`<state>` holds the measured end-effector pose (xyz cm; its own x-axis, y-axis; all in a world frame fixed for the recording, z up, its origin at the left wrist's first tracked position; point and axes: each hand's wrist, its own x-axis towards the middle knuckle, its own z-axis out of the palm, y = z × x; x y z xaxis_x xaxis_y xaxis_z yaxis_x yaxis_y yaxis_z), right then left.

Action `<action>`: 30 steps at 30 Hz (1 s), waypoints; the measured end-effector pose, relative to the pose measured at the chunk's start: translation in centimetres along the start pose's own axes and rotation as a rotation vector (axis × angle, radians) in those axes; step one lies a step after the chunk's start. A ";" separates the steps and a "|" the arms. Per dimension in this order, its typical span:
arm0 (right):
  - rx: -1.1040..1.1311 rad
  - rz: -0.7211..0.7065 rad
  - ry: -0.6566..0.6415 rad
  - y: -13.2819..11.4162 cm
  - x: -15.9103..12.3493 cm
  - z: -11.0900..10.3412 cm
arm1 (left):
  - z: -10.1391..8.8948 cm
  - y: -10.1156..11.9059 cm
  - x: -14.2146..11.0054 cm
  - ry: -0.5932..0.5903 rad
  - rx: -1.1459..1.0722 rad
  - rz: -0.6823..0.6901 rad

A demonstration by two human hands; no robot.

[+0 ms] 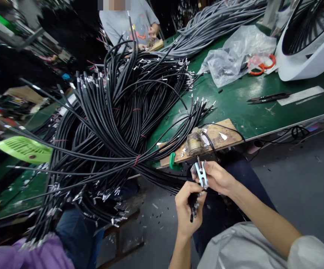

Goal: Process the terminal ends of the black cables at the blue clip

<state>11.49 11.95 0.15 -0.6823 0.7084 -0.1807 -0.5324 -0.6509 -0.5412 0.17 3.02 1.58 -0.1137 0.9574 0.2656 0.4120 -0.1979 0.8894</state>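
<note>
At lower centre I had the left hand [189, 204] curled closed around what looked like a black cable end [192, 218], while the right hand [219, 177] pinched a light-blue clip [201, 175] just above it. I judged the clip light, stiff and slightly slick, best taken by its broad sides; the cable seemed bendy yet springy, safest gripped along its jacket. Beyond sat a grimy metal block [195, 144] on a wooden board [231, 138], and a cable bundle [117, 123] crowded the desk [251, 116] at centre-left.
</note>
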 end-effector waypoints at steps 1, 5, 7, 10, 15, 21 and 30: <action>0.002 0.014 -0.013 0.1 0.0 -0.2 | -0.1 0.1 0.1 -0.010 -0.001 -0.008; -0.049 -0.011 0.043 0.4 -0.6 -2.3 | -0.4 0.2 0.0 -0.026 -0.001 -0.002; -0.161 -0.085 0.116 0.3 -1.6 -3.5 | -0.6 0.1 -0.2 -0.030 -0.004 0.019; -0.485 -0.246 0.261 -0.2 -4.0 -4.3 | -0.9 0.1 -0.4 -0.061 -0.004 0.043; -1.096 -0.567 0.108 -0.5 -7.1 -1.7 | -1.3 0.0 0.0 -0.164 0.057 -0.005; -1.139 -0.764 0.285 1.9 -6.1 0.4 | -1.6 0.1 -0.2 -0.224 0.124 0.004; -0.678 -0.585 0.501 5.1 -4.9 0.4 | -0.4 0.2 -1.6 -0.014 0.256 -0.020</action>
<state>11.93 5.00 -1.37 -0.0363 0.9991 0.0225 -0.2130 0.0142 -0.9769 0.06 1.31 1.49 -0.1127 0.9637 0.2419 0.6255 -0.1203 0.7709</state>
